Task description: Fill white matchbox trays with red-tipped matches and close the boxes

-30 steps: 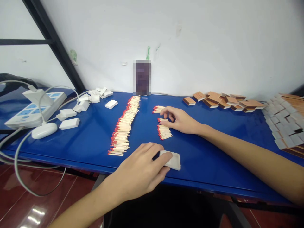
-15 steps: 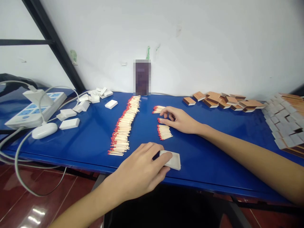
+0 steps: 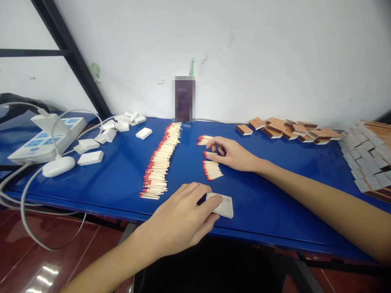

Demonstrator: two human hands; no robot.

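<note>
My left hand rests at the front edge of the blue table, its fingers curled onto a white matchbox tray. My right hand lies farther back, fingers bent over a few red-tipped matches. A small bundle of matches lies just in front of that hand and another small bundle just behind it. A long row of matches runs from front to back, left of both hands.
Several white trays lie at the left beside a power strip, a white adapter and cables. Brown matchbox sleeves are heaped at the back right, stacked boxes at the far right. A blurred dark object leans on the wall.
My right hand's fingers have shifted slightly over the matches. The view has moved a little; my left hand stays on the tray.
</note>
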